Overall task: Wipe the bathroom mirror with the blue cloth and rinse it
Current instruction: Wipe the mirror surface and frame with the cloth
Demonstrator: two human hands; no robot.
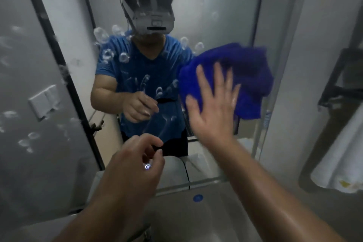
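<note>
The bathroom mirror [49, 65] fills the view ahead, dotted with soap bubbles and wet streaks. My right hand [214, 104] lies flat with spread fingers on the blue cloth [249, 76], pressing it against the right part of the glass. My left hand [135, 165] hovers in front of the mirror's lower middle with loosely curled fingers and holds nothing. The mirror reflects a person in a blue shirt with a headset.
A white sink [186, 218] with a blue-dotted fitting [197, 198] lies below the mirror. A dark towel rack [332, 92] with a white towel [341, 165] hangs on the right wall. A wall switch plate [44, 102] shows in the reflection at left.
</note>
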